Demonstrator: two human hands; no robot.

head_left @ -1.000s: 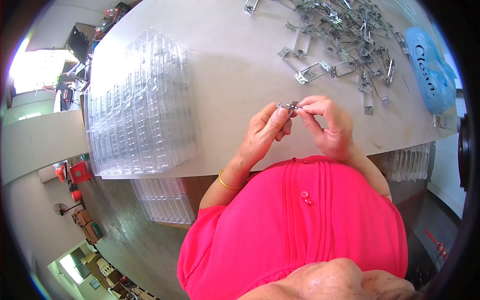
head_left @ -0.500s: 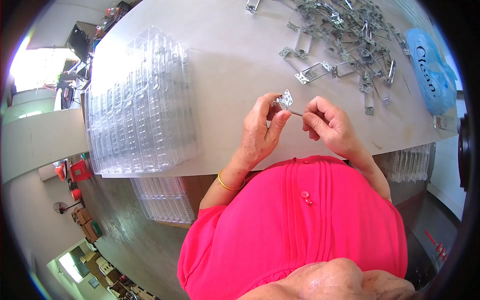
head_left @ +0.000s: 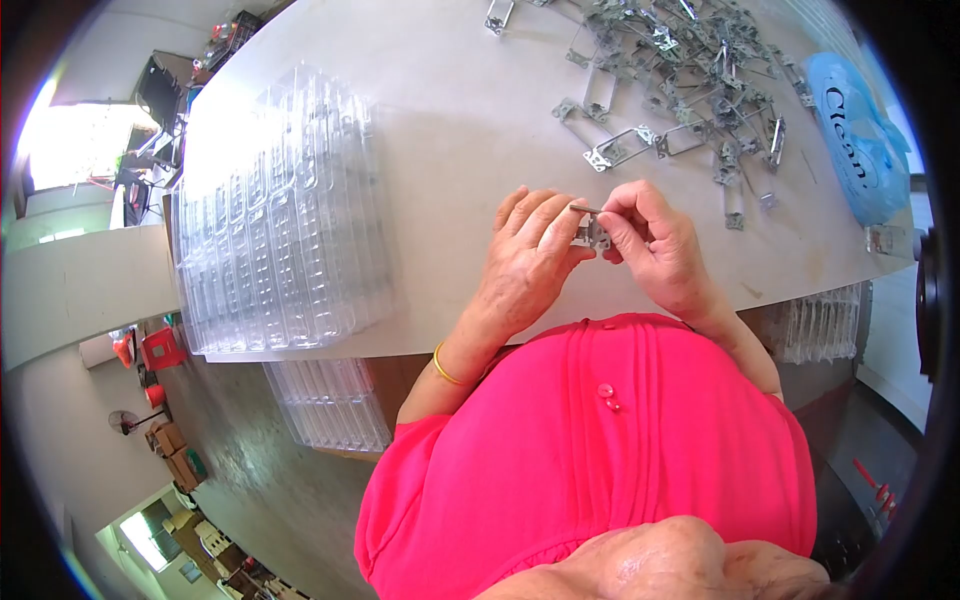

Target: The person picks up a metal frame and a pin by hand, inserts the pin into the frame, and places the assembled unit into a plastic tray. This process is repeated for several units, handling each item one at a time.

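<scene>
A small silvery metal bracket (head_left: 597,238) with a thin rod is between my two hands, above the table near its front edge. My left hand (head_left: 525,265) has its back turned up, with its fingers curled around one side of the bracket and hiding part of it. My right hand (head_left: 655,250) pinches the other side between thumb and fingers. The thin rod shows at the top, between the left fingertips and the right thumb. Further back on the table lies a tangled pile of similar metal brackets (head_left: 690,75).
A stack of clear plastic trays (head_left: 280,220) stands at the left of the table (head_left: 450,130). A blue plastic bag (head_left: 855,140) lies at the right edge, with a small clear box (head_left: 885,240) near it. More clear trays (head_left: 330,400) sit below the table edge.
The bracket has turned over between my hands. My left hand has rolled so its back faces up, and my right hand has moved closer to it.
</scene>
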